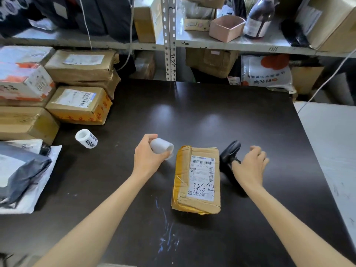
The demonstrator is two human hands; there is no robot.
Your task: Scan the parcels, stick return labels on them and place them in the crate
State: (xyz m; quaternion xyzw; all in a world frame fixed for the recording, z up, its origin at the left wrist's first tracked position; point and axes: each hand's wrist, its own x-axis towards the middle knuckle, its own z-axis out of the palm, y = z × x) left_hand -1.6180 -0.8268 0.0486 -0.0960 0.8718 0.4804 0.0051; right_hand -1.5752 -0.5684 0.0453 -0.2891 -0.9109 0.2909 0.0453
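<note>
The left hand (148, 157) grips the label roll (161, 148) beside the parcel (196, 178); the right hand (250, 160) touches the scanner (229, 155) — whether it grips is unclear. The label likely wants pressing flat, clear of the barcode (202, 162).

Two bare arms belonging to one person are seen from above. The left forearm (100, 212) and the right forearm (289, 214) are slim, smooth and uncovered along their whole visible length, each tapering to a narrow wrist. The left hand (148, 157) is bare, with its knuckles and thumb in sharp focus, while the right hand (250, 162), also bare, has fingers smeared by motion blur, so finer detail there cannot be made out.
</note>
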